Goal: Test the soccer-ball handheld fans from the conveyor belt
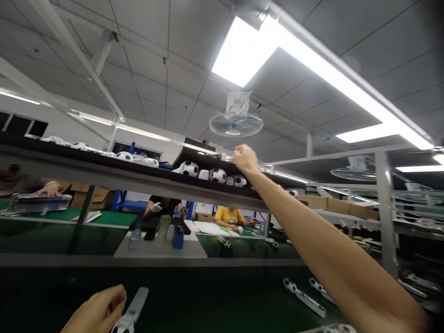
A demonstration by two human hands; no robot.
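My right hand (245,158) is raised to the upper shelf (149,178), its fingers closed at the edge of a dark tray; what they hold, if anything, is hidden. Just below and left of it, soccer-ball-patterned parts (218,175) sit in a row. Low at the left, my left hand (100,309) has curled fingers beside a white part with a ball-patterned end (136,305). Whether those fingers grip it cannot be made out. More long white ball-patterned pieces (305,298) lie on the dark green surface (208,296) at the right.
Across the bench, a person in yellow (229,215), one in black and another at the far left sit. A bottle (135,237) and a blue holder (178,237) stand on a white board (159,249). A metal post (386,217) rises at the right; a fan (236,124) hangs above.
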